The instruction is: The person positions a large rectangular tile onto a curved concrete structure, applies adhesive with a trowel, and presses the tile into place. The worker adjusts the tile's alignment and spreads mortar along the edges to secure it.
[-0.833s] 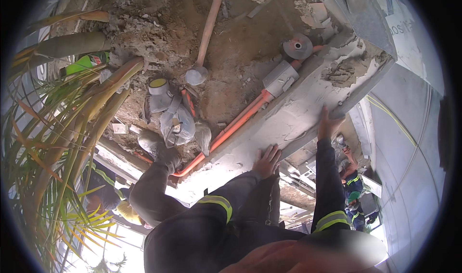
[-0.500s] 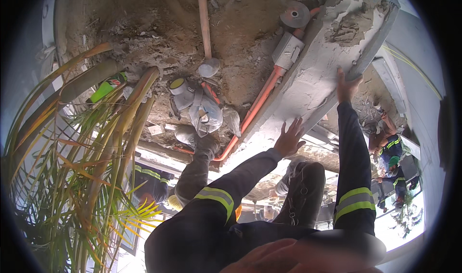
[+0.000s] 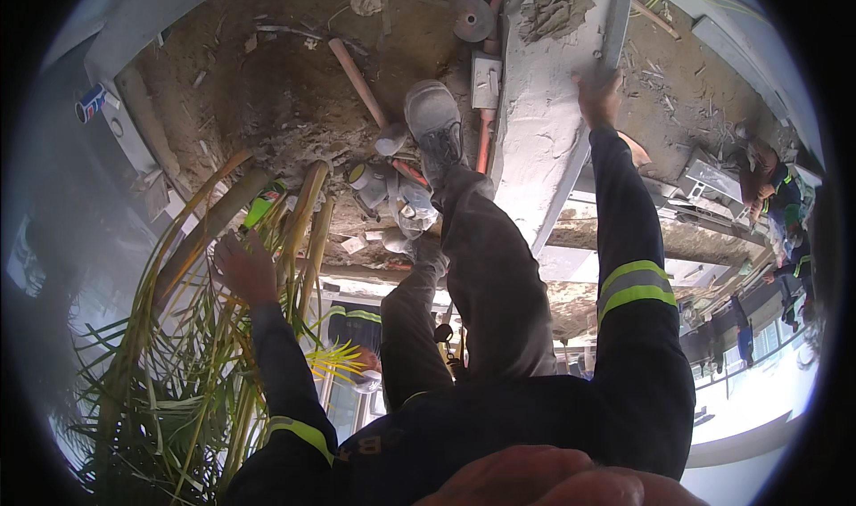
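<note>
Plastered ledge [image 3: 535,123]: one hand on it now, not two

Nearest my camera, both trousered legs [image 3: 495,279] reach forward on the soil side; the right one, a moment ago across the ledge, now plants its dusty boot [image 3: 432,123] in front. The left hand [image 3: 242,270] has left the ledge and is out among the palm stalks [image 3: 301,216], fingers loosely spread and, as far as I see, holding nothing; I can't tell whether they touch a stalk. The right hand [image 3: 599,98] stays on the ledge's right edge, fingers partly bent, with no loose item; how firmly they grip, I can't tell. I judge the ledge now serves as a one-handed support, with balance resting more on the feet.

The ledge runs away from me, right of the boot. Beyond that boot lies a mallet [image 3: 358,80]; orange conduit [image 3: 484,140] and its grey box [image 3: 486,80] line the ledge's left side. Far right, co-workers [image 3: 785,194] bend in banded clothing.
</note>
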`<state>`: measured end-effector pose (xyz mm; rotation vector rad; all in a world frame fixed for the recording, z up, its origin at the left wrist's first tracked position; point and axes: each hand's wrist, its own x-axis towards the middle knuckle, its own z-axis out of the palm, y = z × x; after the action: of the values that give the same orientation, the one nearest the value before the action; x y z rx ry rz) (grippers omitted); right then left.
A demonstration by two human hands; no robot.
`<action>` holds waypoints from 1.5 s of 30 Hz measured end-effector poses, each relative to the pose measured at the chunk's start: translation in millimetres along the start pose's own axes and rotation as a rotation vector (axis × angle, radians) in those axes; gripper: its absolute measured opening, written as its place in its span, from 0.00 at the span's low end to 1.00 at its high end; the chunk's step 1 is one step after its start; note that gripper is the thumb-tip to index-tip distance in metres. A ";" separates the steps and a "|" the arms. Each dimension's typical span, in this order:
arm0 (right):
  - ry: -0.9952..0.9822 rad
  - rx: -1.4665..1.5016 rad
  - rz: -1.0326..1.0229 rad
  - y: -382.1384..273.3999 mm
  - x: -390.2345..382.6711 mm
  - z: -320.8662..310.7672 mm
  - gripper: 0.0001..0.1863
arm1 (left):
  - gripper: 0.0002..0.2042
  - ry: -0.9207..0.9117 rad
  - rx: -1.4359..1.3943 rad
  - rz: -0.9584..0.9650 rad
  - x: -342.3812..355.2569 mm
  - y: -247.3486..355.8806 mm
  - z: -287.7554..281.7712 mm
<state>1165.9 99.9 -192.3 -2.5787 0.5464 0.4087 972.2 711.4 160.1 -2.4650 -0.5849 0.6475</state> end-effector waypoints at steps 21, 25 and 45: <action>-0.146 -0.181 0.450 -152.4 -11.0 -70.7 0.58 | 0.17 -0.271 -0.988 0.130 66.5 -20.8 -15.1; -0.025 0.161 0.222 -179.3 -152.6 -115.8 0.46 | 0.18 -0.495 -0.705 0.432 79.6 -43.3 41.4; 0.101 0.831 1.196 -433.5 -512.6 -250.1 0.33 | 0.21 -0.363 -0.290 0.978 513.6 87.8 -365.5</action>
<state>955.8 481.9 376.2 -1.2644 1.8102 0.2987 1602.9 774.1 217.8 -2.8429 0.5222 1.4731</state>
